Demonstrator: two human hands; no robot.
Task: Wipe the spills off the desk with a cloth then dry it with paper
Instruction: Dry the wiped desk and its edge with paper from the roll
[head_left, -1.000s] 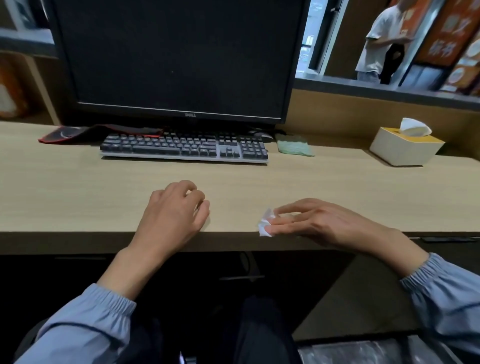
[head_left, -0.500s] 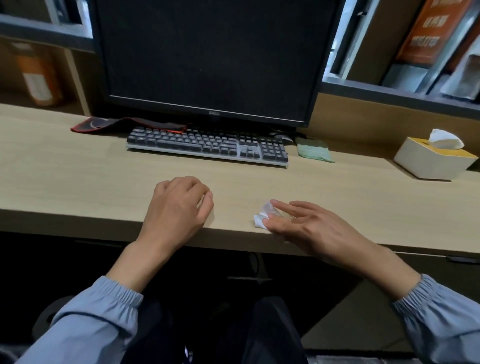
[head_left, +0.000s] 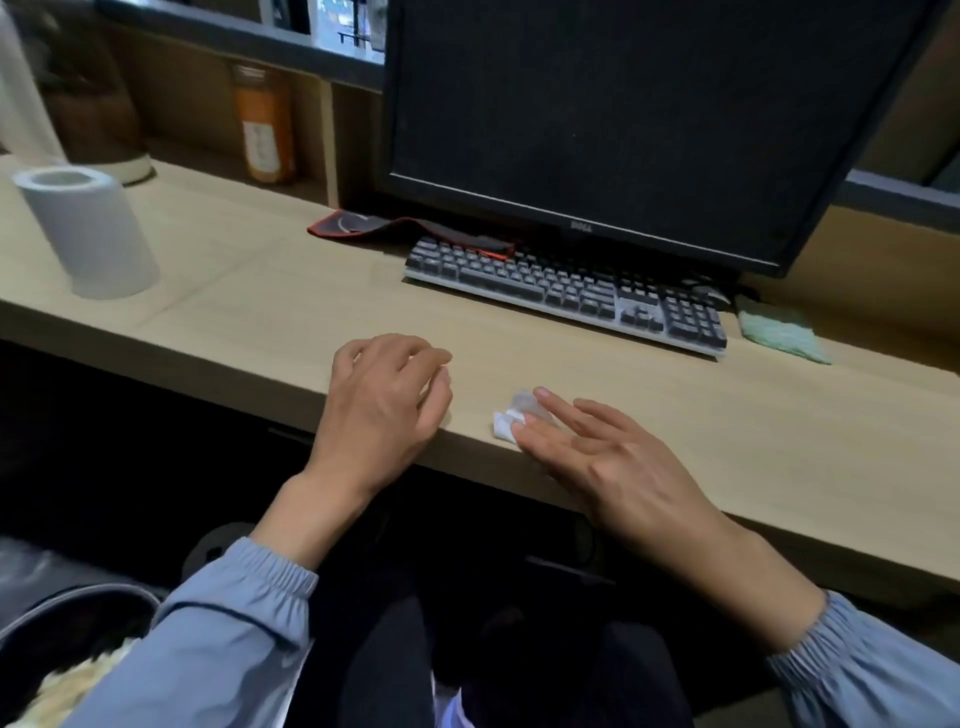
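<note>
Near the front edge of the desk (head_left: 260, 312), the right hand (head_left: 597, 457) presses a small crumpled white paper (head_left: 508, 422) under straight fingers. The left hand (head_left: 387, 395) rests beside it, fingers loosely curled, empty. A green cloth (head_left: 779, 335) lies just right of the keyboard (head_left: 561, 291).

The desk (head_left: 260, 296) is faced in pale wood-grain board, smooth and matt, and the wad of paper (head_left: 510, 420) on it is seen to be thin, white and crumpled. The cloth (head_left: 779, 336) is shown as pale green fabric with a rough, ribbed pile, and the mouse pad (head_left: 395, 228) as black fabric edged in red. The keyboard (head_left: 561, 288) is made up of dark matt plastic keys in a silvery frame, the monitor (head_left: 623, 114) is framed in black plastic round a dull screen, and the roll (head_left: 91, 234) is wound of smooth white paper.
</note>
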